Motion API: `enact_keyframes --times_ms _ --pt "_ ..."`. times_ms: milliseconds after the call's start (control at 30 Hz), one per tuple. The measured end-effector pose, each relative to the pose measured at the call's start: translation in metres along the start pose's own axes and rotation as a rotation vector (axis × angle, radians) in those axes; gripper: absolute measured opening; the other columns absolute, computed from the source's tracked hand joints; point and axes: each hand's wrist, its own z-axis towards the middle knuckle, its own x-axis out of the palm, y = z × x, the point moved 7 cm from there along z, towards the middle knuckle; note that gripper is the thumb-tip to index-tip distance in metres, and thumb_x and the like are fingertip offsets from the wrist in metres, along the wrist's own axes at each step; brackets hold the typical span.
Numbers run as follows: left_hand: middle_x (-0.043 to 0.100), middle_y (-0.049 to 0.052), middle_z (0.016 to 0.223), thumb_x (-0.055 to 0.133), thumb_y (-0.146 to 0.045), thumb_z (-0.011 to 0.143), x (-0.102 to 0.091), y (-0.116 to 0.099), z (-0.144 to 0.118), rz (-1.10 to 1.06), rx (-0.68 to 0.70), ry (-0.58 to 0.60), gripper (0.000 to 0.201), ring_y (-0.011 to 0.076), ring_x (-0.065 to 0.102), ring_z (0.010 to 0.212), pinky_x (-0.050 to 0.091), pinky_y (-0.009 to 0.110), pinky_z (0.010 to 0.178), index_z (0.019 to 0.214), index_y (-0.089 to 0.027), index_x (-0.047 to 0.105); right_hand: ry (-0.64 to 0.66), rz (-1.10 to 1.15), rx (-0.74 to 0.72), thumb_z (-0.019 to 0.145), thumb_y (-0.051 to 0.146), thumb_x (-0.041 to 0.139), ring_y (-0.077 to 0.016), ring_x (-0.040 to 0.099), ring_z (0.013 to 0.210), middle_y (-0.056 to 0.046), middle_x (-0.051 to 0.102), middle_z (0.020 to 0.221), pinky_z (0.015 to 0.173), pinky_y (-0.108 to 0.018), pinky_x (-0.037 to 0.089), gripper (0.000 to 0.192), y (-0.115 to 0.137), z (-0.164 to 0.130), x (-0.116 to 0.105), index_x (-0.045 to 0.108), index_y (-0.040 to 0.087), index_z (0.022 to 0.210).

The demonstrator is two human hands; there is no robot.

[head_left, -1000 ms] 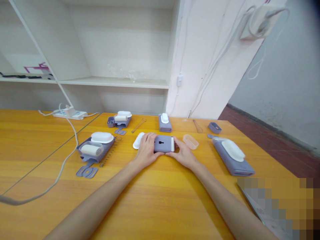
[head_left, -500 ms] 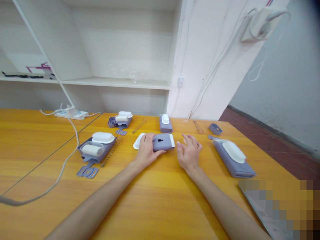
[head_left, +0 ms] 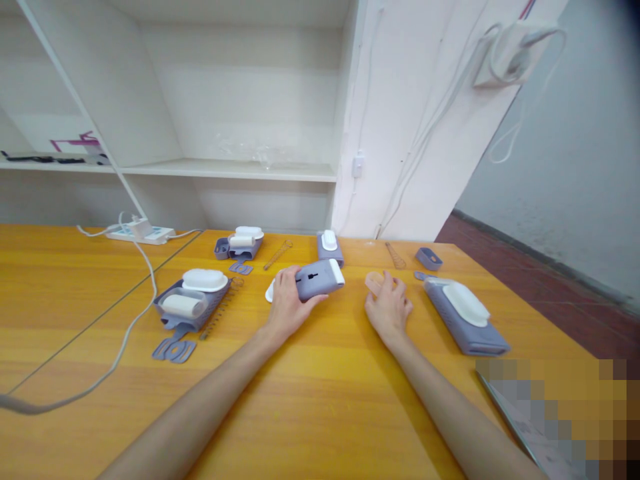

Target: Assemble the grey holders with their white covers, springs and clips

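Lilac case (head_left: 319, 279): matt smooth plastic; table (head_left: 320, 400): glossy varnished wood; springs (head_left: 278, 253): bare metal wire

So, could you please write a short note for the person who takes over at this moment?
Left hand: fingers closed around the grey box, lifted and tilted above the table.
Right hand: open, holding nothing, reaching over the small pink tray; whether it touches it cannot be told.
A white lid lies just behind the left hand. A longer grey box with a white pad lies to the right.
Done: grey box picked up.
Left: pink tray not yet gripped.
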Motion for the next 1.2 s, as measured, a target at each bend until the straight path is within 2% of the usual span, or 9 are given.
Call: enact_keyframes --times_ms 133,300,400,467,600,733,833,967,1200 --pt "0.049 0.01 0.114 0.07 -0.05 0.066 -0.002 0.002 0.0 -0.001 -0.019 -0.024 0.072 0.0278 0.047 0.108 0.042 0.045 0.09 0.122 -0.02 0.036 0.059 0.232 -0.094 0.076 0.024 0.05 -0.0317 0.05 0.105 -0.017 0.044 0.12 0.086 -0.049 0.04 0.059 0.008 0.001 0.003 0.036 0.017 0.132" --pt "0.049 0.01 0.115 0.071 -0.05 0.066 -0.003 0.005 0.001 0.002 -0.041 -0.064 0.073 0.0274 0.047 0.108 0.042 0.045 0.091 0.122 -0.02 0.036 0.156 0.606 -0.417 0.076 0.025 0.055 -0.0239 0.046 0.111 -0.012 0.044 0.122 0.095 -0.04 0.041 0.065 0.039 -0.01 -0.008 0.03 0.02 0.136" --pt "0.049 0.01 0.116 0.07 -0.049 0.067 -0.003 0.006 0.001 -0.002 -0.046 -0.074 0.072 0.0271 0.047 0.108 0.041 0.045 0.092 0.123 -0.02 0.036 0.201 0.708 -0.479 0.077 0.026 0.056 -0.0214 0.051 0.1 -0.01 0.047 0.119 0.091 -0.04 0.043 0.066 0.046 -0.016 -0.014 0.029 0.023 0.137" --pt "0.049 0.01 0.115 0.071 -0.049 0.066 -0.003 0.006 0.001 -0.003 -0.039 -0.071 0.072 0.0274 0.047 0.108 0.041 0.045 0.092 0.123 -0.02 0.037 0.196 0.778 -0.428 0.078 0.026 0.057 -0.0185 0.055 0.088 -0.009 0.049 0.115 0.084 -0.038 0.046 0.065 0.043 -0.015 -0.014 0.03 0.023 0.136" --pt "0.049 0.01 0.116 0.072 -0.048 0.065 0.0 0.0 0.001 -0.001 0.018 -0.027 0.074 0.0276 0.046 0.109 0.04 0.045 0.093 0.123 -0.02 0.036 0.188 0.965 -0.231 0.079 0.032 0.059 -0.0128 0.058 0.072 -0.007 0.049 0.111 0.074 -0.033 0.049 0.061 0.028 -0.007 -0.004 0.032 0.024 0.133" --pt "0.05 0.009 0.117 0.073 -0.046 0.064 0.002 -0.007 0.001 -0.006 0.075 0.028 0.074 0.0274 0.046 0.109 0.039 0.045 0.095 0.123 -0.02 0.036 0.205 1.112 -0.026 0.077 0.04 0.061 -0.012 0.061 0.068 -0.007 0.05 0.111 0.069 -0.03 0.051 0.062 0.016 0.0 0.01 0.034 0.024 0.13" --pt "0.05 0.009 0.116 0.074 -0.046 0.063 0.003 -0.008 0.001 -0.015 0.086 0.049 0.074 0.0274 0.045 0.109 0.038 0.046 0.095 0.122 -0.021 0.037 0.176 1.132 0.069 0.072 0.046 0.065 -0.0144 0.062 0.071 -0.008 0.054 0.107 0.067 -0.03 0.051 0.053 0.009 0.005 0.012 0.045 0.019 0.114" --pt "0.05 0.009 0.114 0.074 -0.046 0.062 0.004 -0.012 0.001 -0.032 0.112 0.102 0.074 0.0273 0.047 0.107 0.039 0.046 0.093 0.122 -0.022 0.037 0.157 1.102 0.112 0.069 0.051 0.066 -0.0176 0.061 0.077 -0.007 0.061 0.091 0.068 -0.03 0.05 0.04 0.005 0.009 0.012 0.051 0.018 0.086" --pt "0.051 0.008 0.116 0.076 -0.043 0.062 0.007 -0.021 -0.001 -0.065 0.175 0.178 0.073 0.0257 0.047 0.109 0.04 0.043 0.095 0.12 -0.022 0.038 0.243 1.098 0.052 0.072 0.051 0.063 -0.0163 0.059 0.079 -0.005 0.063 0.08 0.071 -0.027 0.047 0.038 0.012 0.007 0.015 0.046 0.019 0.06"
